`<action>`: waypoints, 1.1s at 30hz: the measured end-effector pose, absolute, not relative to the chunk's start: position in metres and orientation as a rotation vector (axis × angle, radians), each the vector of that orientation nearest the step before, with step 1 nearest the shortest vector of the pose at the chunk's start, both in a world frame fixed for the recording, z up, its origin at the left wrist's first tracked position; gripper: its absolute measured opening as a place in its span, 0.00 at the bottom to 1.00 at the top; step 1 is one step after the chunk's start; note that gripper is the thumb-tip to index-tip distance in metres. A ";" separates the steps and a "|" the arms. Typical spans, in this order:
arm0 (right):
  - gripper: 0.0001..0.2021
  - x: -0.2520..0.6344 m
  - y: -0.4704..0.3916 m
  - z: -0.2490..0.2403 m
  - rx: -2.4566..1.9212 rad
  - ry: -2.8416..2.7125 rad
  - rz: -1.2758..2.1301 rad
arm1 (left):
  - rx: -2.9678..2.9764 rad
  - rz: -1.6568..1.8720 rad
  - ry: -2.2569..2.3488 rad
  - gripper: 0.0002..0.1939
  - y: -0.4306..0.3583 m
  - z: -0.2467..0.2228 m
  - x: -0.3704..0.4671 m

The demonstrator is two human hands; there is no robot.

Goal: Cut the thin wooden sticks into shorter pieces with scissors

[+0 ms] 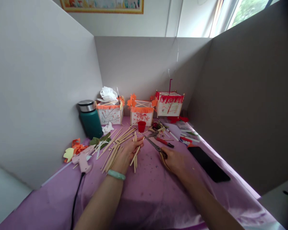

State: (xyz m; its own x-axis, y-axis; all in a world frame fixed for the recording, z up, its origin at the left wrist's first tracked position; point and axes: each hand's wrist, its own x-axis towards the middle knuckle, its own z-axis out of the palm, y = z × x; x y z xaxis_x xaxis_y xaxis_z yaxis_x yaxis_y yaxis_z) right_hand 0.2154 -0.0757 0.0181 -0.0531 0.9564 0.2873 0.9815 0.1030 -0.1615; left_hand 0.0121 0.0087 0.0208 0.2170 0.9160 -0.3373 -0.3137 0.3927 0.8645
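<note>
- Step in hand, by my read: trimming thin sticks to length. Left hand (pixel 131 150) is curled round a small bundle of sticks (pixel 135 152), fingers closed on them, ends poking out toward 12 and 6 o'clock.
- Right hand (pixel 174 161) is wrapped round the handles of the scissors (pixel 156 147); blades slightly parted, tips aimed at approx 10 o'clock, just beside the bundle's top end but not on it yet.
- Bundle sits near centre of the worktop (pixel 146 191), just at 3 o'clock of the loose stick pile (pixel 115 147).
- Next move prob. calls for: feed one stick end between the blades, hold the bundle steady, square the cut; thin sticks may splinter or skid, so firm pinch needed.
- Materials: sticks pale, bamboo- or wood-like, straight, slim, matt. Scissors have dark metal blades w/ yellowish handles. Worktop cover is purple, shiny, creased, plastic-looking, w/ small specks on it.
- At 9 o'clock of left hand: pink glue gun (pixel 83 159) w/ black cord, smooth plastic.
- At 10–11 o'clock: teal flask (pixel 90 119), steel lid, cylindrical.
- At 12 o'clock: small red cup (pixel 141 126); behind it three boxy paper lanterns (pixel 169 103) on stick frames, orange/red fringe.
- At 2–3 o'clock of right hand: flat black phone (pixel 208 164), glossy; red-handled tool (pixel 164 142) nearer, type unclear.
</note>
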 end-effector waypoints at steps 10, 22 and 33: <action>0.16 0.218 -0.069 0.000 -1.880 -2.003 -0.099 | 0.786 1.011 0.992 0.09 0.013 0.015 0.014; 0.15 0.215 -0.073 0.012 -1.920 -2.072 -0.092 | 0.803 1.039 0.995 0.09 0.014 0.011 0.011; 0.14 0.218 -0.071 0.008 -1.931 -2.041 -0.149 | 0.815 0.930 0.976 0.10 0.021 0.022 -0.005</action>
